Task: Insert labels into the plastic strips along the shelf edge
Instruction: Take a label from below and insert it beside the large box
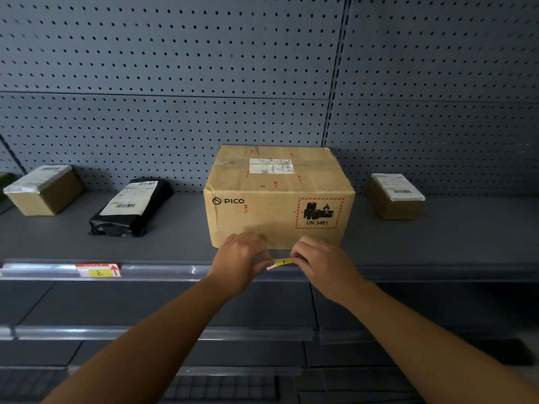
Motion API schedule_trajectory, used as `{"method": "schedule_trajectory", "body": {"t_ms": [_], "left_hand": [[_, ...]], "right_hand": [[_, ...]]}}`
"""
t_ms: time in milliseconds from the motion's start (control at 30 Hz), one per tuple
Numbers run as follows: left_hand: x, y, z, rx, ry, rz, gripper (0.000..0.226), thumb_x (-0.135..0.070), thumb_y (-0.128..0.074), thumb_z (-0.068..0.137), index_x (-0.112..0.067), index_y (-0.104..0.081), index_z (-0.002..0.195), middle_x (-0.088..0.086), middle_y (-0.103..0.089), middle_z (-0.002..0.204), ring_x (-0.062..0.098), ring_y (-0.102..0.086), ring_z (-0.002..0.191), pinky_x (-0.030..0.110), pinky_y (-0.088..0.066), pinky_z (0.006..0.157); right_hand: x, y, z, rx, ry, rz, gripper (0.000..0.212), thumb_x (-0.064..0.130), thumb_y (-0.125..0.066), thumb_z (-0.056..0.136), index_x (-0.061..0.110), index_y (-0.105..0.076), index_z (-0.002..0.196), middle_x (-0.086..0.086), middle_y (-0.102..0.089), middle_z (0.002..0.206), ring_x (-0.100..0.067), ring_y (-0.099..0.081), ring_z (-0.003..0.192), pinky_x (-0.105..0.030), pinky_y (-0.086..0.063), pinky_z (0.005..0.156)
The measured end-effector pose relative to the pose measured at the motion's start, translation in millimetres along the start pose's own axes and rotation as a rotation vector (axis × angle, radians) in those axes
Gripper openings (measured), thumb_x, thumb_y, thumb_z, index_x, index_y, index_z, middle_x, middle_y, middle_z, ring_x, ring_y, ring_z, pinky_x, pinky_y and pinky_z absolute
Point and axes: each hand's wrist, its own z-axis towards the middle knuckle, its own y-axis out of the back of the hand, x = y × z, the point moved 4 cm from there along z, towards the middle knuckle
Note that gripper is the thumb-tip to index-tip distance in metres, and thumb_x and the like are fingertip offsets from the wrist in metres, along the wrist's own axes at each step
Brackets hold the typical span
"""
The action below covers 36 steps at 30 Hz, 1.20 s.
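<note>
A small label (pixel 282 263) with a yellow patch marked "F" is held at the shelf's front edge, below the big box. My left hand (pixel 239 260) pinches its left end and my right hand (pixel 323 266) pinches its right end. The label sits tilted, its left end lower, right at the clear plastic strip (pixel 163 270) that runs along the shelf edge. Further left in the same strip sits a label (pixel 98 270) marked "E" with a red arrow. Whether the "F" label's edge is inside the strip cannot be told.
A large PICO cardboard box (pixel 277 196) stands just behind my hands. A black parcel (pixel 132 207) and a small carton (pixel 43 189) lie to the left, another small carton (pixel 395 195) to the right. Pegboard backs the shelf; lower shelves with strips (pixel 87 333) lie below.
</note>
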Motion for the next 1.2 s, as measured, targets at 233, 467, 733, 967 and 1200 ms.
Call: {"method": "schedule_trajectory", "body": {"t_ms": [233, 467, 733, 967, 1200], "left_hand": [[-0.9, -2.4, -0.6, -0.002, -0.029, 0.034, 0.015, -0.03, -0.08, 0.079, -0.026, -0.066, 0.078, -0.009, -0.063, 0.085, 0.014, -0.054, 0.081, 0.029, -0.038, 0.072], [-6.7, 2.8, -3.4, 0.016, -0.025, 0.021, 0.013, -0.032, -0.078, 0.082, -0.028, -0.066, 0.079, -0.011, -0.064, 0.081, 0.012, -0.054, 0.076, 0.026, -0.035, 0.071], [5.5, 16.0, -4.7, -0.027, -0.104, 0.033, 0.021, -0.05, -0.056, 0.084, -0.032, -0.066, 0.08, -0.015, -0.062, 0.077, 0.013, -0.057, 0.071, 0.032, -0.043, 0.067], [9.3, 21.5, -10.0, 0.034, -0.075, 0.092, 0.02, -0.05, -0.055, 0.086, -0.033, -0.064, 0.079, -0.015, -0.06, 0.075, 0.014, -0.057, 0.07, 0.033, -0.044, 0.064], [-1.7, 16.5, -9.3, 0.09, -0.065, 0.119, 0.012, -0.038, -0.075, 0.084, -0.032, -0.065, 0.082, -0.014, -0.062, 0.078, 0.011, -0.055, 0.072, 0.032, -0.045, 0.069]], "right_hand": [[-5.1, -4.6, -1.8, -0.021, 0.036, 0.006, 0.01, 0.021, -0.065, 0.096, 0.017, -0.061, 0.088, 0.006, -0.058, 0.087, -0.011, -0.054, 0.076, -0.033, -0.05, 0.062], [-12.9, -12.3, -9.0, -0.056, 0.003, 0.034, 0.013, 0.026, -0.068, 0.093, 0.02, -0.057, 0.091, 0.008, -0.056, 0.089, -0.009, -0.052, 0.077, -0.033, -0.051, 0.064], [-16.5, -48.3, -36.9, -0.139, 0.022, -0.191, 0.054, 0.027, -0.082, 0.08, 0.013, -0.054, 0.124, -0.005, -0.06, 0.114, -0.02, -0.057, 0.102, -0.032, -0.052, 0.088], [-13.9, -61.1, -49.3, -0.24, 0.169, -0.286, 0.019, 0.007, -0.069, 0.089, 0.012, -0.064, 0.106, -0.005, -0.063, 0.099, -0.02, -0.058, 0.092, -0.031, -0.05, 0.083], [-11.7, -68.0, -47.0, -0.208, 0.057, -0.266, 0.025, 0.008, -0.076, 0.085, 0.012, -0.063, 0.105, -0.006, -0.061, 0.098, -0.022, -0.056, 0.089, -0.032, -0.047, 0.081]]}}
